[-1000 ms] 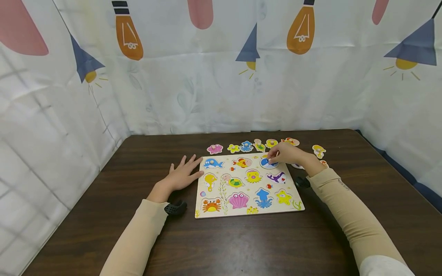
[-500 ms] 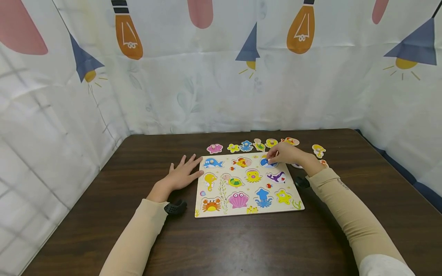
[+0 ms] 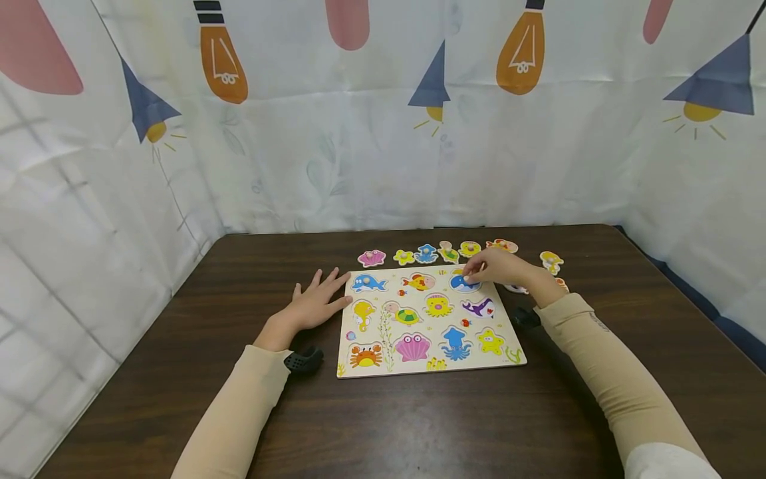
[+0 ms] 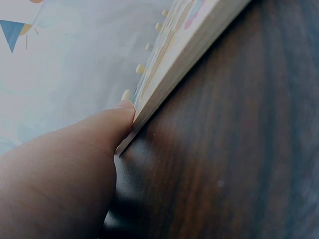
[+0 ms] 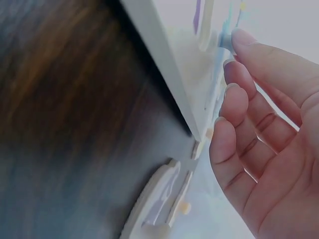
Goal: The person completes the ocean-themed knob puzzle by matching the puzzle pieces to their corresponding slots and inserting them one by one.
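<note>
A wooden knob puzzle board [image 3: 391, 274] with printed sea animals lies on the dark table. My right hand [image 3: 498, 268] is over its top right corner and pinches the knob of a round-edged blue puzzle piece [image 3: 461, 286], which sits at the top right hollow. In the right wrist view, the thumb and a finger of the right hand [image 5: 269, 119] meet at that bluish knob [image 5: 226, 42]; the other fingers curl loosely. My left hand [image 3: 312, 305] rests with fingers spread at the board's left edge. Its thumb [image 4: 119, 117] touches the board's side [image 4: 172, 82] in the left wrist view.
Behind the board lie loose knobbed pieces: a pink shell [image 3: 372, 258], a yellow starfish [image 3: 403, 257], a blue squid [image 3: 426, 253], a turtle [image 3: 448, 253] and others. A yellow seahorse piece [image 3: 551, 261] lies right of the right hand. A printed curtain [image 3: 383, 159] hangs behind the table.
Almost nothing differs. My right hand stays at the blue piece with only a very slight shift, and my left hand keeps its place at the board's edge.
</note>
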The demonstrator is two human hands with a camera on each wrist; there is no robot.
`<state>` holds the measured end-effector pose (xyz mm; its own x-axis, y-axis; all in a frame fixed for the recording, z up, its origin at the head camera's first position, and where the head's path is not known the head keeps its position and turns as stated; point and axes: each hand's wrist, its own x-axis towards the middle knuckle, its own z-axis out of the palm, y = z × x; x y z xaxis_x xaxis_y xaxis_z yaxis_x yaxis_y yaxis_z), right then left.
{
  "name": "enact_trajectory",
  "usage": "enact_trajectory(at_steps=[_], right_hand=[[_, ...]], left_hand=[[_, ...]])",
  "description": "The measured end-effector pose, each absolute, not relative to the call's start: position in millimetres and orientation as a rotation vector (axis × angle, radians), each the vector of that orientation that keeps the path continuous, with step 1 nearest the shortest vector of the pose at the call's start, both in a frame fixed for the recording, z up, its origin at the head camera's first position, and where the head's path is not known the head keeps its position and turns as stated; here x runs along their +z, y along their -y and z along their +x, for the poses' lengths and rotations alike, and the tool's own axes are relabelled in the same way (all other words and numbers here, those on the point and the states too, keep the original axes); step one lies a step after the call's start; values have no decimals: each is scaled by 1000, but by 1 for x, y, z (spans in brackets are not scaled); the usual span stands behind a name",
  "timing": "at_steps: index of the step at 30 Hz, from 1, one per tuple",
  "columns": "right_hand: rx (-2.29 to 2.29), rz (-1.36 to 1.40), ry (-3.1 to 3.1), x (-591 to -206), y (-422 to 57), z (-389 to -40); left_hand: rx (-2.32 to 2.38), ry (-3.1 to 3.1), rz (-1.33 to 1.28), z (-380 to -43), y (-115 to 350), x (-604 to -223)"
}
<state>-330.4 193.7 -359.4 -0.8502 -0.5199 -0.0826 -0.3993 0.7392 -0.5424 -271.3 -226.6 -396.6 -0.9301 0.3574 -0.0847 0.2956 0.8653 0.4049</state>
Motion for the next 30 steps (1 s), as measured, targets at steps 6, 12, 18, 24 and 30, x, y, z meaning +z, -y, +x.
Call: enact_trajectory(at_steps=[6,12,18,24,30], right_hand=[[-765,-776,-2755,-354,-204,-325],[-796,-750,-2791,-349,-219,-318],[-877,-703,-2768,-348,-239,-312],[-911,-679,-2750,-348,-260,-306],[-930,-636,-2708,-352,-273,-301]], left_hand=[[592,-2876,507,-271,227,-396],[593,-2879,503,-271,226,-396],[590,-2878,502,-273,227,-398],[596,-2876,503,-273,228,-399],[591,-2878,501,-273,228,-398]])
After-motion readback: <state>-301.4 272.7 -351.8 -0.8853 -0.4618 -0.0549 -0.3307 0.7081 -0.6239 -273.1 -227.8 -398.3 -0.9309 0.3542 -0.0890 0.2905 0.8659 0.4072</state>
